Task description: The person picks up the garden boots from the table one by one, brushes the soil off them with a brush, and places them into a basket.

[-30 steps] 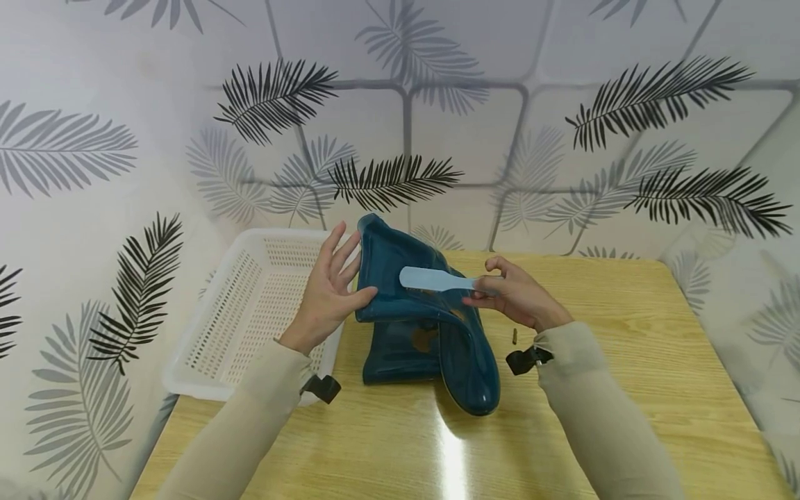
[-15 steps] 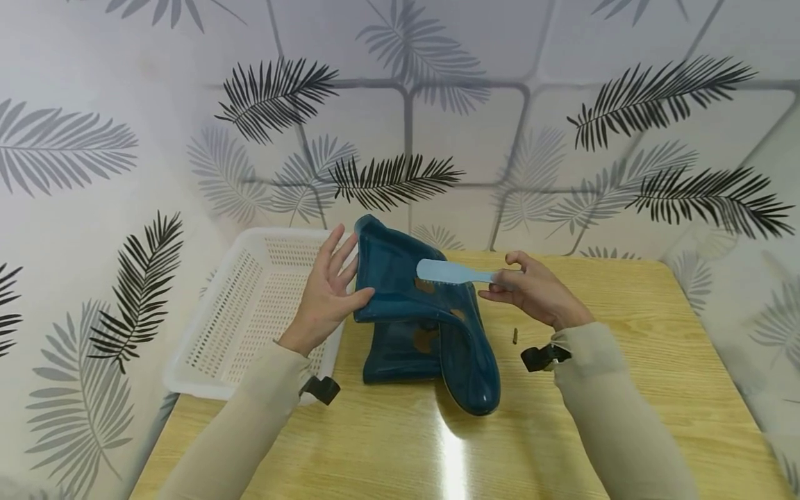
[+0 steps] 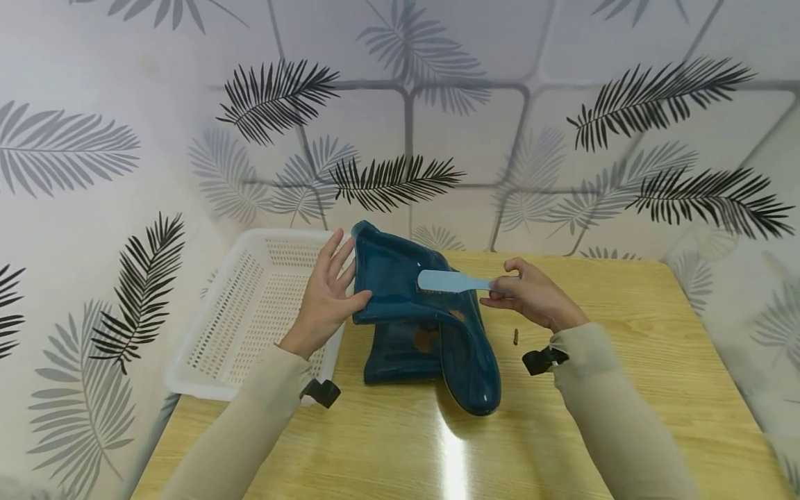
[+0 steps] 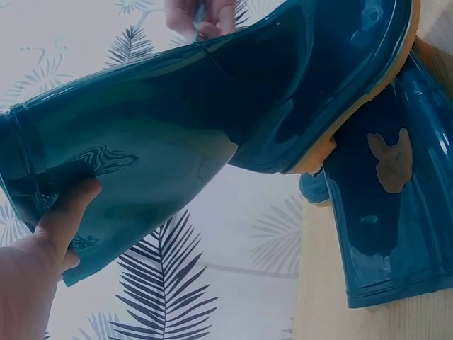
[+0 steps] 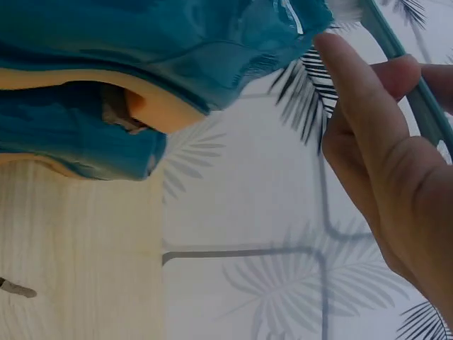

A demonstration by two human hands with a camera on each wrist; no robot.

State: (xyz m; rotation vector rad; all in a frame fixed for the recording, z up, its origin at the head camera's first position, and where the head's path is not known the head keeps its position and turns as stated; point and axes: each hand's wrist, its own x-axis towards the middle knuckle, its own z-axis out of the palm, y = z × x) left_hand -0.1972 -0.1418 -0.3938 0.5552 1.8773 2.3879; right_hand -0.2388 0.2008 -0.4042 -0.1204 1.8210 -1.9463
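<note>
A glossy teal rain boot (image 3: 390,267) lies tilted over a second rain boot (image 3: 403,351) on the table. My left hand (image 3: 326,295) holds the upper boot by the rim of its shaft, the thumb on the outer face. Its other fingers are partly hidden behind the rim in the head view. My right hand (image 3: 531,295) pinches the handle of a light blue brush (image 3: 446,281). The brush head lies over the boot's upper side, bristles facing down. Brown patches show on both boots, such as the tan patch (image 4: 393,163) on the lower shaft.
A white perforated plastic basket (image 3: 200,340) stands at the left of the wooden table (image 3: 625,389). Right of the boots lies a small brown piece (image 3: 515,337). A leaf-patterned wall covering (image 3: 475,139) rises behind the table.
My right hand has drawn the brush rightward along the boot, lifted it slightly, then lowered it again. The boot's shaft top has dipped a little with my left hand.
</note>
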